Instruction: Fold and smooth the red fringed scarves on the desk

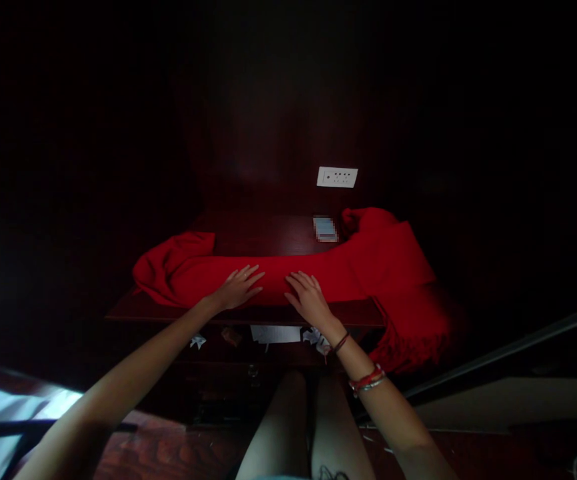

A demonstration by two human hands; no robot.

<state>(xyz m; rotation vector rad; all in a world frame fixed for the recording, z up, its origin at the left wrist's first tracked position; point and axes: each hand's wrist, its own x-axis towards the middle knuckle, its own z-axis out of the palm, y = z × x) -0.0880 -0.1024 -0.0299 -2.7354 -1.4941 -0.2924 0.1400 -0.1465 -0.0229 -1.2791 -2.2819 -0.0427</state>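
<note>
A long red scarf (pixel 338 270), fringed at its right end, stretches across a dark wooden desk (pixel 263 233). Its left end is bunched up, and its right end hangs over the desk's edge. My left hand (pixel 239 288) lies flat on the middle of the scarf with the fingers spread. Just to the right, my right hand (pixel 308 297) also rests on the cloth, fingers apart. A gap of bare red fabric separates the two hands. Neither hand grips the scarf.
Behind the scarf lies a phone (pixel 325 229) with its screen lit and blurred. A white power socket (pixel 337 177) is set in the dark back panel. Below the desktop, an open shelf holds papers (pixel 276 334) and crumpled scraps (pixel 197 341). The surroundings are very dark.
</note>
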